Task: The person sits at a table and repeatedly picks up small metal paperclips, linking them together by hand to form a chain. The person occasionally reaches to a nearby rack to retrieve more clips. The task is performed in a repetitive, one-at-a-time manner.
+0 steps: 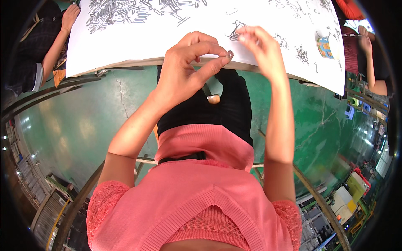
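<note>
My left hand (190, 58) is raised over the table's near edge, its thumb and forefinger pinching a small shiny metal piece (229, 54). The exact kind of that piece is too small to tell. To its right, my right hand (264, 48) reaches over the white tabletop (201, 31). Its fingers are bent but apart, and their tips are at a small tangle of dark wire hooks (235, 31). I see nothing held between them.
Many narrow metal loops (121, 14) are heaped at the far left. More hook clusters (302, 54) and a patterned cup (325, 47) are on the right. Another person's hand (70, 16) rests at the left table edge; a person's arm (368, 58) shows at right. A brush-like tool (213, 99) is below the table edge.
</note>
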`<state>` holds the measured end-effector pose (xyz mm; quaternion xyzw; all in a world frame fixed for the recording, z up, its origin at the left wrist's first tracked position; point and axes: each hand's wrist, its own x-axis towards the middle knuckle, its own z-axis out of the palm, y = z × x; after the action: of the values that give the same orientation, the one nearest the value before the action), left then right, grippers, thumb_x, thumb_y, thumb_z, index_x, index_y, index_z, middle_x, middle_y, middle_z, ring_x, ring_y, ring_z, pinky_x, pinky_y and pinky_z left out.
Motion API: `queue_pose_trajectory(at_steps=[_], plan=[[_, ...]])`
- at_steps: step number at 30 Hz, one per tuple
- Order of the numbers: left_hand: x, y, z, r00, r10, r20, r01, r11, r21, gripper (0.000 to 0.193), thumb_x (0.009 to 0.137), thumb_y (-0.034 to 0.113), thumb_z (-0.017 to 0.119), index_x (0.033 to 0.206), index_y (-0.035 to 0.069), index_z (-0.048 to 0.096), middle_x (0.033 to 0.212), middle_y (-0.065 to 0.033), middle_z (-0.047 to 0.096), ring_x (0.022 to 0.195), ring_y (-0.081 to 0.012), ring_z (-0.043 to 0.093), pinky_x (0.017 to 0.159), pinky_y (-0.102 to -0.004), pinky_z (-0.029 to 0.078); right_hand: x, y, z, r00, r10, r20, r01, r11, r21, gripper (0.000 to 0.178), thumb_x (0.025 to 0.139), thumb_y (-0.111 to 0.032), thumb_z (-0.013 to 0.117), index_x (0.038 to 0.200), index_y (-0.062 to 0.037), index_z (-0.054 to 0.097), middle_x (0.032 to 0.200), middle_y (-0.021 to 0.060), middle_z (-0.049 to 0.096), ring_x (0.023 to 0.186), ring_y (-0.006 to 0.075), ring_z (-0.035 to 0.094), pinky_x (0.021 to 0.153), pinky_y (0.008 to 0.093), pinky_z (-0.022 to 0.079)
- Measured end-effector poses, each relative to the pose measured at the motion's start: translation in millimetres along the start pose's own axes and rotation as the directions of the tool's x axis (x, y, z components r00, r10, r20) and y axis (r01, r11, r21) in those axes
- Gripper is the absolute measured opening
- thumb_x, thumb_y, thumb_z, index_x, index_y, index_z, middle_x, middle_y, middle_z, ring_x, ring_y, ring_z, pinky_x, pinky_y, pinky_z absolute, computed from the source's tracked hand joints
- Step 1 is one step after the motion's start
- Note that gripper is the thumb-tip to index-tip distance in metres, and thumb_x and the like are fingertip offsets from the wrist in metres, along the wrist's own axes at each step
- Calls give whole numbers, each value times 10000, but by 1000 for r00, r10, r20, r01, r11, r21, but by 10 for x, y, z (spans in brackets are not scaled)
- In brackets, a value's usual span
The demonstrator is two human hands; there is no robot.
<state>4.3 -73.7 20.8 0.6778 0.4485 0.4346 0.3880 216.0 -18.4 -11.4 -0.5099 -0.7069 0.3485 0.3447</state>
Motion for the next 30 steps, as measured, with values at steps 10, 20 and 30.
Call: queue_pose_trajectory(at_steps=[10,20,30], plan=[[-48,13,10,998,-15,-66,16,1000,14,101,779,107,700,878,87,712,846,2,626,764,-110,545,605,-251,394,1281,919,6,866,-190,462,477,590,-652,182,890,-194,517,895,-32,600,849,111,645,784,232,631,646,364,499],[-146,-26,31,987,-134,-94,139,989,47,77,793,97,692,852,49,700,834,-15,682,732,-92,546,641,-242,421,185,-258,69,969,216,117,-245,838,488,190,877,-140,600,996,8,605,811,67,627,623,98,588,554,239,486],[-198,4,97,983,55,-172,-25,985,173,106,737,42,705,841,51,695,785,-46,669,737,-187,608,648,-304,487,-486,-733,197,909,384,164,-362,529,768,93,874,-113,627,905,-26,623,728,-26,568,583,24,421,496,181,307]])
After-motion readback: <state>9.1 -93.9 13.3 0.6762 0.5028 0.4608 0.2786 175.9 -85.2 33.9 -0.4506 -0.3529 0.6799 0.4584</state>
